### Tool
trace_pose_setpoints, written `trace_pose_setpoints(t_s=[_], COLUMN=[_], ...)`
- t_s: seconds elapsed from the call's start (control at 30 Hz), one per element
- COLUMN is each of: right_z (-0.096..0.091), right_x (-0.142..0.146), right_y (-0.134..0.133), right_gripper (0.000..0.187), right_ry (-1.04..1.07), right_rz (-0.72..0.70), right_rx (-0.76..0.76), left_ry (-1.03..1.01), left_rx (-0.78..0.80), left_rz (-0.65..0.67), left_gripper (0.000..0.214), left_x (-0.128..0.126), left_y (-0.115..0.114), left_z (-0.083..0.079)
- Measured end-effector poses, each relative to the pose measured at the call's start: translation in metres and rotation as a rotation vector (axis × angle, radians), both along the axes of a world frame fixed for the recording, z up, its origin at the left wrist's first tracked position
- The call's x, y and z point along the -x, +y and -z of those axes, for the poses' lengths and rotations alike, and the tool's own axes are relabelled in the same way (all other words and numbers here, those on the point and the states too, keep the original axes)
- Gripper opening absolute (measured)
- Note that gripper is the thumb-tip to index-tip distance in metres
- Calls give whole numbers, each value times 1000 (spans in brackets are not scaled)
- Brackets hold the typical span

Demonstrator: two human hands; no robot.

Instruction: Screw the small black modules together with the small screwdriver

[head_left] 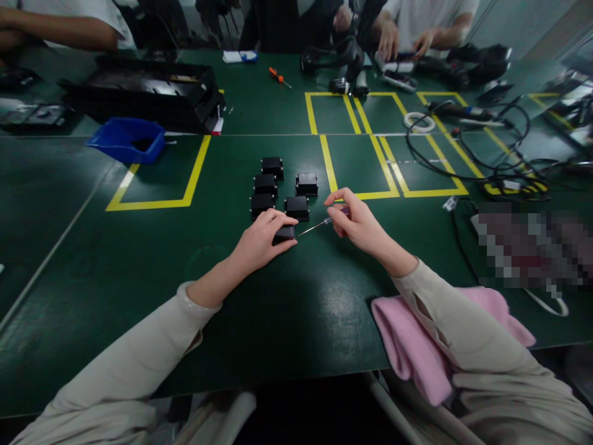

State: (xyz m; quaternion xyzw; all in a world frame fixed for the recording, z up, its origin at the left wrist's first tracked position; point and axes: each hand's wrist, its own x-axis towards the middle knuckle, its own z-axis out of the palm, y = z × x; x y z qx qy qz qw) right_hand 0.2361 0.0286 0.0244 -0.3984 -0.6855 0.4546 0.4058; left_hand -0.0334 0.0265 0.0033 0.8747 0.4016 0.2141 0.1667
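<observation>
My left hand (266, 238) grips a small black box (285, 233) from its left side, holding it against the green table (231, 346). My right hand (352, 219) is closed around the handle of a screwdriver (315, 228). Its thin metal shaft slants down to the left, and the tip meets the right end of the held box. Just beyond the left hand stand several similar black boxes (296, 207) with small bright metal bits at their sides. My left fingers cover part of the held box.
A blue bin (130, 139) and stacked black trays (148, 93) stand at the far left. An orange screwdriver (277, 75) lies at the back. Black cables (467, 167) sprawl on the right, near a pink cloth (403, 334) under my right forearm. Other people sit across the table.
</observation>
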Motion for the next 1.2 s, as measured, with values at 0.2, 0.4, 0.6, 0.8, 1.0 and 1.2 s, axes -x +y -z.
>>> trace_pose_setpoints(t_s=[0.2,0.4,0.6,0.8,1.0,1.2], right_z=[0,-1,0,-1,-3,-2], right_x=[0,0,0,0,1,0], right_y=[0,-1,0,0,-1,-1], right_gripper=[9,8,11,8,8,8], right_ry=[1,2,9,1,6,6], right_rz=[-10,-3,-4,-7,4,2], right_rx=[2,8,11,10,29,30], left_ry=[0,-5,-3,11,7,0], left_rx=[15,16,-4,4,1,12], left_rz=[-8,-10,-2,-12,-8,-8], left_gripper=[37,37,36,37,37,36], left_x=[0,-1,0,0,0,0], left_y=[0,0,0,-1,0,-1], left_z=[-1,0,1,0,0,-1])
